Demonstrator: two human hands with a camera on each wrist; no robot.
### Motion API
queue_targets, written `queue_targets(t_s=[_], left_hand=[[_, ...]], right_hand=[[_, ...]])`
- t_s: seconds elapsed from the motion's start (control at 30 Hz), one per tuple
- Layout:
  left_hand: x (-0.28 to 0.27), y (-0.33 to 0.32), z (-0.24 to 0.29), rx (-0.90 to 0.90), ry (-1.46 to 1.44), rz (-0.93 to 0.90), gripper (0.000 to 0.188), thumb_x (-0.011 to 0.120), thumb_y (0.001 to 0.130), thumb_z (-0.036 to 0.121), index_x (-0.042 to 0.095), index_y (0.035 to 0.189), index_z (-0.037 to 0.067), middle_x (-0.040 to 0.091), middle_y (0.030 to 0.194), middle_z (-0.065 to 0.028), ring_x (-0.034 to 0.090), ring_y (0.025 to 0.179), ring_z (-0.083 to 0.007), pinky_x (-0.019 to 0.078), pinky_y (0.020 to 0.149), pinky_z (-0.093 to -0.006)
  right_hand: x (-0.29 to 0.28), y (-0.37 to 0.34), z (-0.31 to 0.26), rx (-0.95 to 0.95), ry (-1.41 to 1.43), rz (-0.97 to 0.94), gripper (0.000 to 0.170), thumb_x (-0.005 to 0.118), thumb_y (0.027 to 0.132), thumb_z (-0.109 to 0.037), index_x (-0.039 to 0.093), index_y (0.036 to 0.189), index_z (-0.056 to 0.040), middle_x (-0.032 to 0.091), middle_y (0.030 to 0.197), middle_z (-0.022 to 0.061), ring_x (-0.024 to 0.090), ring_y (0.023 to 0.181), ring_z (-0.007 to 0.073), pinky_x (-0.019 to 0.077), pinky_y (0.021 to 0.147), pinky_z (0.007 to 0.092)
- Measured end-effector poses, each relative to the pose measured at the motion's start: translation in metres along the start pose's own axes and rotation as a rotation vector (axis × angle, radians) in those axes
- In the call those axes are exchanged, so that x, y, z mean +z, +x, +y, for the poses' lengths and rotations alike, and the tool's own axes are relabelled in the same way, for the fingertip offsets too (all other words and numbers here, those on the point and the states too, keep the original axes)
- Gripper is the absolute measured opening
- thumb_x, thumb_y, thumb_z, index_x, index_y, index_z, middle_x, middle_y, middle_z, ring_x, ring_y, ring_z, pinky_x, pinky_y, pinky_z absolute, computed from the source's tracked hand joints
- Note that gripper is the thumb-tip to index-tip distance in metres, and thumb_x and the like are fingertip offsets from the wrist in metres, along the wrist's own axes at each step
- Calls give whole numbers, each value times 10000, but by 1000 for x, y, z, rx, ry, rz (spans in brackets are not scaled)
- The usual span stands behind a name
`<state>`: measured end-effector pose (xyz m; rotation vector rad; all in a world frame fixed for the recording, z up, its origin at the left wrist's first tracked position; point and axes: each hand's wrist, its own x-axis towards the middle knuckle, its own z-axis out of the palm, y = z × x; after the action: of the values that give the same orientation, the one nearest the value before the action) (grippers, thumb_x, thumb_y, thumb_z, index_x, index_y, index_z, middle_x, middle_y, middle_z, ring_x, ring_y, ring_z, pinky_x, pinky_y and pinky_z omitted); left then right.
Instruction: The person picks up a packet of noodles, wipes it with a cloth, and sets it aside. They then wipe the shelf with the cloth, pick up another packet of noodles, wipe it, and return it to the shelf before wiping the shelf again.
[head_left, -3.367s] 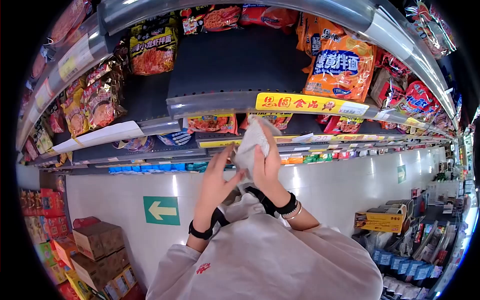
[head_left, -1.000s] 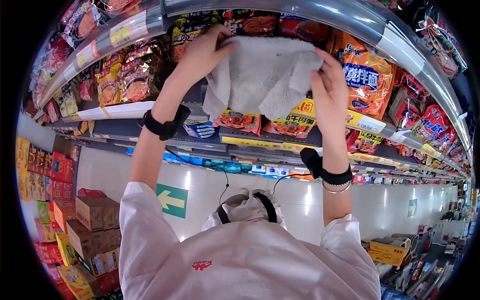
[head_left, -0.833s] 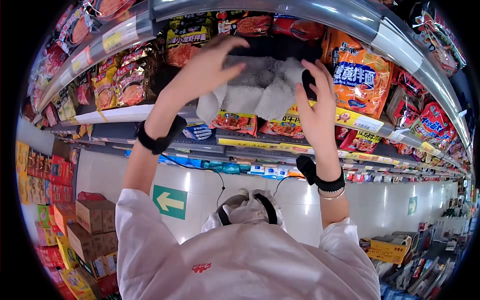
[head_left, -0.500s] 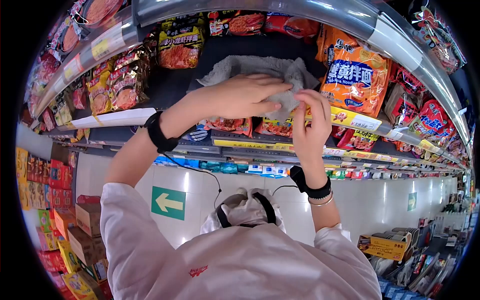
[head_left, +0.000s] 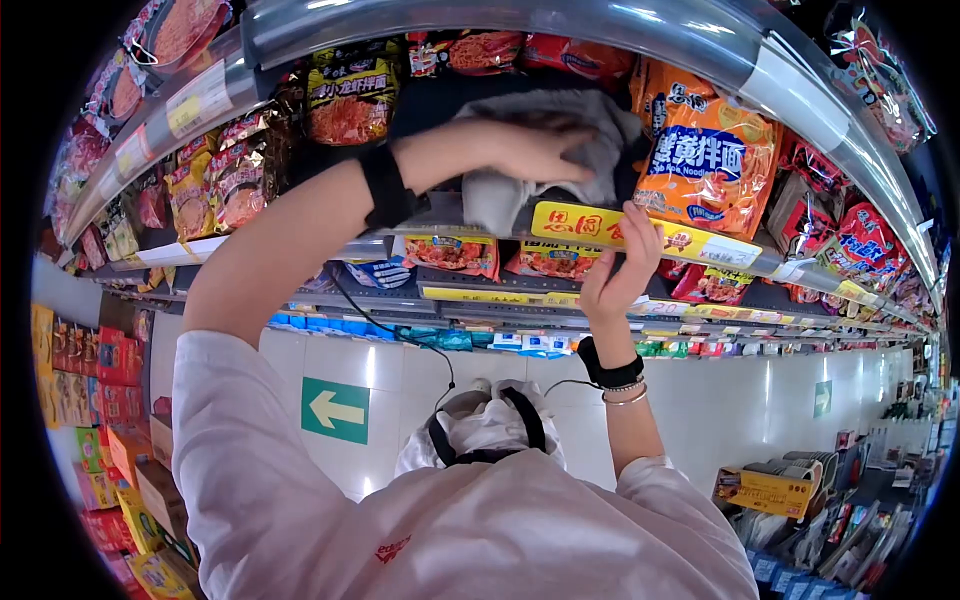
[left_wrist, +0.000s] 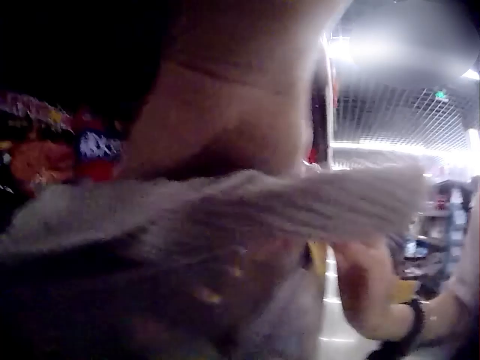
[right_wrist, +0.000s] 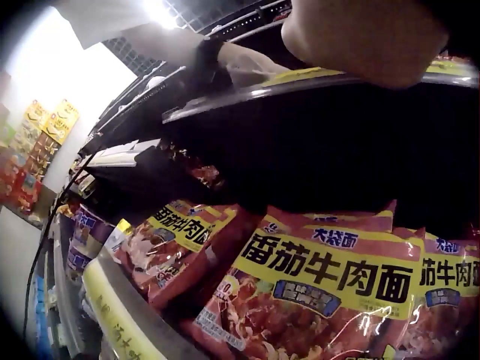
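1. One shelf [head_left: 430, 105] is carrying a grey cloth [head_left: 495, 200], overhanging its front edge [head_left: 440, 208].
2. The left hand [head_left: 540, 155], fingers outstretched, is apparently wiping with it; the next stroke is likely needing flat pressure.
3. The right hand [head_left: 622, 265], loosely bent, is touching that edge.

The cloth [head_left: 607, 150] is showing plain grey against the near-black shelf [head_left: 425, 105]. The crab roe noodle bag [head_left: 715, 130] is glowing orange, its blue panel carrying white characters. The label strip [head_left: 580, 222] is flashing yellow under red lettering. Tomato beef noodle packets [right_wrist: 322, 292] are wearing red, with yellow bands and black characters.
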<state>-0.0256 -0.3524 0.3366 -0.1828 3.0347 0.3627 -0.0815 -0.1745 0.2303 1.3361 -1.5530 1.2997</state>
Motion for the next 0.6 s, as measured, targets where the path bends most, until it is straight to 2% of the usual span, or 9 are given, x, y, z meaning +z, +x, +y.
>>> queue_targets(t_s=[0.07,0.2,0.33,0.6], left_hand=[[-6,10,-12,-93,21,-16,763,387,801,585,172,1363,115,146,1405,-170,142,1299,-310,171,1041,-372],[-18,22,-33,-101,-10,-109,817,407,778,610,152,1365,102,130,1410,-164,142,1299,-306,174,1041,-352],[-29,15,-39,-108,-27,-183,846,409,768,626,130,1368,99,103,1415,-165,144,1298,-308,183,1038,-338],[-32,-46,-34,-239,68,-159,825,395,787,609,105,1371,103,103,1409,-183,149,1296,-312,190,1035,-346]], right_hand=[[1,-3,2,-10,-21,-8,367,442,747,-26,423,1113,-27,499,1154,156,445,1098,312,233,981,447],[2,-4,6,-21,25,22,361,447,739,-17,442,1099,-26,502,1155,157,453,1093,309,236,981,445],[1,-3,8,-69,-70,-5,320,450,736,-13,489,1054,-19,507,1157,146,458,1094,292,251,980,424],[-2,-3,8,-60,-62,-32,313,450,740,-21,504,1047,-27,503,1164,136,456,1105,277,277,966,410]])
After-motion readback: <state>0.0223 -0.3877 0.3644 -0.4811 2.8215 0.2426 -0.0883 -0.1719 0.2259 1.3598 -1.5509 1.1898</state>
